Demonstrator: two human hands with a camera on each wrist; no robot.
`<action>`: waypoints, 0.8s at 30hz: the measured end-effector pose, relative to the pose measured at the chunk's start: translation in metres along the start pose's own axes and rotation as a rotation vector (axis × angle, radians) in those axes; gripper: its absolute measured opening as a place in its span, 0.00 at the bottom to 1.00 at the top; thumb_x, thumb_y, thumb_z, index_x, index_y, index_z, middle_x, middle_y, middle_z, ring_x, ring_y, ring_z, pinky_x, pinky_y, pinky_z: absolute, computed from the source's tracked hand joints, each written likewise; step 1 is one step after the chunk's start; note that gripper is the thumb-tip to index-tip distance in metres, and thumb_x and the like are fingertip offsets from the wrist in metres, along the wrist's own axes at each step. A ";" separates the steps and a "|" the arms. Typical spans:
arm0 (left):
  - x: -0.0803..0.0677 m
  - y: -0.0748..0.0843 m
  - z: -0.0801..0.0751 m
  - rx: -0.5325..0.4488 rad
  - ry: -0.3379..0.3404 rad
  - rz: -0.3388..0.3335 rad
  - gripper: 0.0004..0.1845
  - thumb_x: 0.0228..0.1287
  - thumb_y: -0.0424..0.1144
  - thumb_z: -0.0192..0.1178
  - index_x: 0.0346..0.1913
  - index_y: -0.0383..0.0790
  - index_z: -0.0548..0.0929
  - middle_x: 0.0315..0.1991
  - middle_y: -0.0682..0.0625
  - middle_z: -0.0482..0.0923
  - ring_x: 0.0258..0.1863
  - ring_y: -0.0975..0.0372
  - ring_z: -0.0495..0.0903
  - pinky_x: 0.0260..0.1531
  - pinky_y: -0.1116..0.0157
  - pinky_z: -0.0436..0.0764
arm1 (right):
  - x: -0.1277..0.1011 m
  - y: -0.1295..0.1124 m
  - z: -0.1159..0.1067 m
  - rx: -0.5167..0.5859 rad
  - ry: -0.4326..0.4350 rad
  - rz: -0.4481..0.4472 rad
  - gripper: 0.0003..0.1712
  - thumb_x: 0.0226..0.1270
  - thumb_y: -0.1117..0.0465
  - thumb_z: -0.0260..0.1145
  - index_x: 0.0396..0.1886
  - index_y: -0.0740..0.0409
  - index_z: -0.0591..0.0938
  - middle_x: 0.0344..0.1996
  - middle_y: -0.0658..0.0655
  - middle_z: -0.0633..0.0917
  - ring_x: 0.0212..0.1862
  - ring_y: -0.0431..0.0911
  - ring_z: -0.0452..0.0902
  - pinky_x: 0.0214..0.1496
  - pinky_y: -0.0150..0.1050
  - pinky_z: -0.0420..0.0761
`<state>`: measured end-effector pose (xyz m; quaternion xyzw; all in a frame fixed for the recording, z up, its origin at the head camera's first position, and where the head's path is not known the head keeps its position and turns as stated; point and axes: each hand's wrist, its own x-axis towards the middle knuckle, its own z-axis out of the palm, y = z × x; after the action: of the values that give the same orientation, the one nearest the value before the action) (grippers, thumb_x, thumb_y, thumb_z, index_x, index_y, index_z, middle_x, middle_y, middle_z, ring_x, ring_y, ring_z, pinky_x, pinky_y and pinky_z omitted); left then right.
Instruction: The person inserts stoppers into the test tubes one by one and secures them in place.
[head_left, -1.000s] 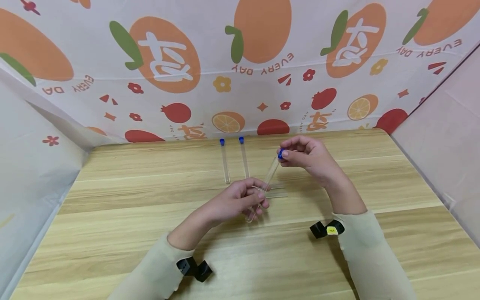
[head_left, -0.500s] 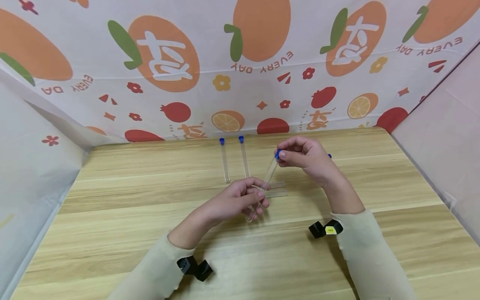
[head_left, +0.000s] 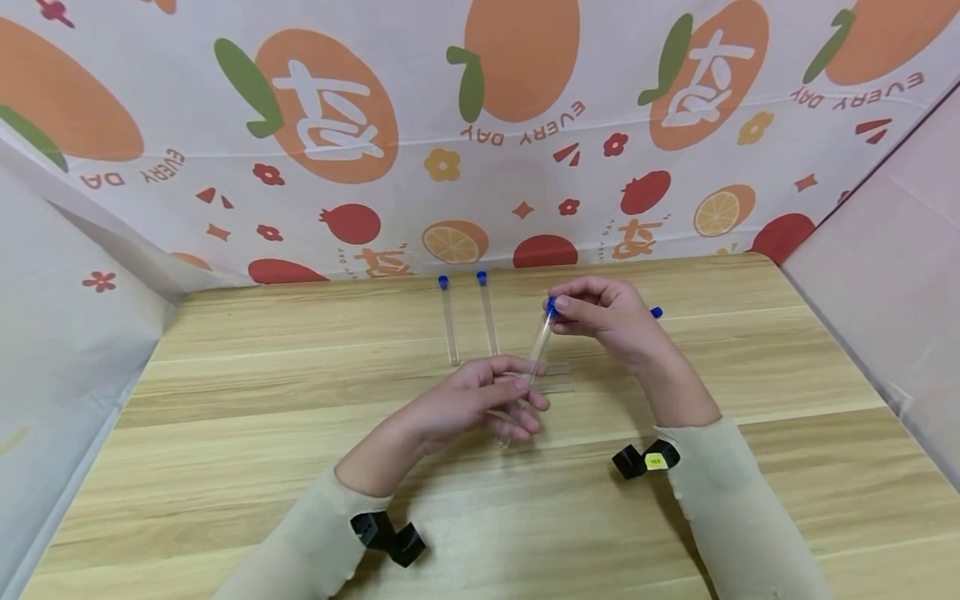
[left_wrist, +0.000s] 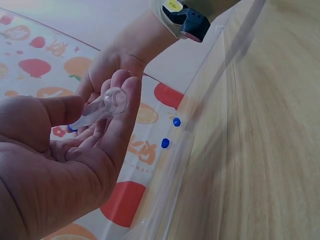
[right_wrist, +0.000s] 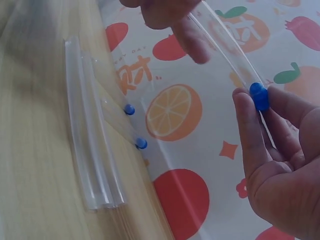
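Observation:
My left hand (head_left: pixel 480 400) holds a clear test tube (head_left: pixel 538 343) at a slant, pinched between thumb and fingers. Its rounded bottom (left_wrist: pixel 116 101) points toward the left wrist camera. At the tube's upper end, my right hand (head_left: pixel 607 321) pinches a blue stopper (right_wrist: pixel 259 97) between thumb and fingertips. The stopper sits at the tube's mouth, partly covered by the fingers. Just beyond the left fingers, clear tubes without stoppers (head_left: pixel 557 387) lie crosswise on the table, partly hidden by that hand. They lie side by side in the right wrist view.
Two stoppered test tubes, one on the left (head_left: pixel 450 327) and one beside it (head_left: pixel 487 312), lie toward the back of the wooden table (head_left: pixel 300 392). Another blue stopper (head_left: pixel 657 312) shows behind the right hand. A fruit-print cloth (head_left: pixel 420 125) hangs along the back edge.
My right hand has shifted slightly left, bringing the stopper onto the tube's mouth. My left fingers have spread a little. The loose blue stopper behind the right hand has come into view.

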<state>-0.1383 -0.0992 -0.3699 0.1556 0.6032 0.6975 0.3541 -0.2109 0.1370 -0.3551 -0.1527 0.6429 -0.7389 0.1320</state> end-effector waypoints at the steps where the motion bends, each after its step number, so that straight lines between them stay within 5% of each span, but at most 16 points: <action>1: 0.000 0.000 0.000 -0.003 -0.001 0.002 0.22 0.80 0.38 0.47 0.71 0.33 0.66 0.48 0.44 0.82 0.40 0.59 0.87 0.46 0.54 0.87 | 0.000 0.000 0.001 0.006 0.009 0.008 0.11 0.70 0.67 0.66 0.48 0.69 0.82 0.40 0.58 0.88 0.38 0.46 0.87 0.47 0.41 0.87; 24: 0.000 0.000 0.001 -0.047 0.034 0.022 0.20 0.80 0.36 0.45 0.67 0.31 0.70 0.44 0.47 0.82 0.36 0.59 0.87 0.40 0.58 0.88 | 0.001 0.003 0.010 0.007 0.056 0.050 0.03 0.69 0.66 0.67 0.36 0.60 0.86 0.35 0.56 0.89 0.36 0.44 0.87 0.46 0.39 0.87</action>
<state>-0.1371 -0.0983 -0.3700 0.1420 0.5907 0.7180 0.3395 -0.2083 0.1273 -0.3567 -0.1153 0.6473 -0.7417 0.1328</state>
